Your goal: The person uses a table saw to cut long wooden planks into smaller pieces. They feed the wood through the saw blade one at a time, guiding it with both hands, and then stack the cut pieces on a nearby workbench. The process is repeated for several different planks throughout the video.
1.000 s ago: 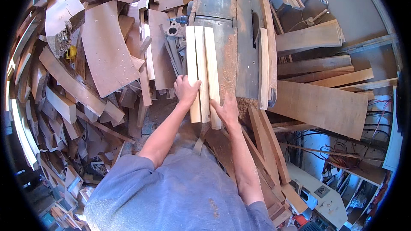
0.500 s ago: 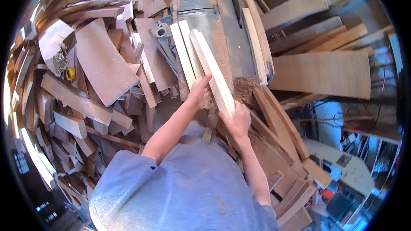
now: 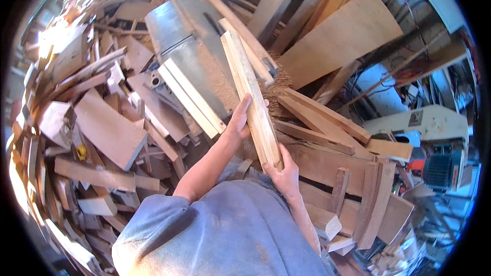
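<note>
Left grip point(image 3: 239, 119) wraps the plank point(image 3: 247, 77) midway | right grip point(image 3: 284, 176) clasps its near end | two strips point(image 3: 197, 95) lie left on the tabletop point(image 3: 205, 71)!

Over the grey machine bed point(image 3: 191, 68), I have passing room between the held wooden strip point(image 3: 250, 84) and two pale strips point(image 3: 196, 95); wooden offcuts point(image 3: 94, 173) block my left, angled boards point(image 3: 330, 115) my right, shadowed gaps hard to judge.

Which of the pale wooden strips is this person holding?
The slanting strip, gripped by the left hand and right hand; the side-by-side pair to its left lies on the metal table instead.
</note>
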The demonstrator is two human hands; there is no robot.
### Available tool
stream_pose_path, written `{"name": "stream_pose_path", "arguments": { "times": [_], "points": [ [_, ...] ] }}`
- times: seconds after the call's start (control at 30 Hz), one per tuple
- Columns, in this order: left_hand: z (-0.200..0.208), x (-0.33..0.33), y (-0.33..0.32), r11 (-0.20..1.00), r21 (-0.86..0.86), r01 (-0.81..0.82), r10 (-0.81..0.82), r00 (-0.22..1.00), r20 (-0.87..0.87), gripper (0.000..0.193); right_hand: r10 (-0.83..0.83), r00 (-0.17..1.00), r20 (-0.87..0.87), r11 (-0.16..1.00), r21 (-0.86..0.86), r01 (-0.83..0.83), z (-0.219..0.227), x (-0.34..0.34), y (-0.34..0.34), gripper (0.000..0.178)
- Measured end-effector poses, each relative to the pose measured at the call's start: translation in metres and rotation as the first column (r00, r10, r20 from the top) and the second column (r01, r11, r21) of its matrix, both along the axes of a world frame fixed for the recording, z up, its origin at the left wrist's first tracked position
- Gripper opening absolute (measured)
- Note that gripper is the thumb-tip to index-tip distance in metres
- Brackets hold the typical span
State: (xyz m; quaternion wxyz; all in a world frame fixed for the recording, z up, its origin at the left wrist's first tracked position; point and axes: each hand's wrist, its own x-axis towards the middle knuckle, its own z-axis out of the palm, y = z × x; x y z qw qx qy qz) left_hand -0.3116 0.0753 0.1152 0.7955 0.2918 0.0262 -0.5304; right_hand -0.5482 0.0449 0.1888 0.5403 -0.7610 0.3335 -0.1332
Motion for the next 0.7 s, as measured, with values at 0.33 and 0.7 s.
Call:
{"name": "stream_pose_path", "arguments": {
  "times": [0.33,0.7],
  "points": [
    [0.028,0.017,-0.078,0.979,-0.155,0.133,-0.153,0.980,-0.128,0.080,-0.172,0.985,0.023,0.805,-0.573,0.154,0.007,0.021,0.002,0.080],
    [-0.063,0.035,-0.121,0.818,0.177,0.548,-0.549,0.835,-0.047,0.092,-0.536,0.804,-0.256,0.799,-0.462,0.385,-0.010,0.059,0.020,0.083]
  ]
}}
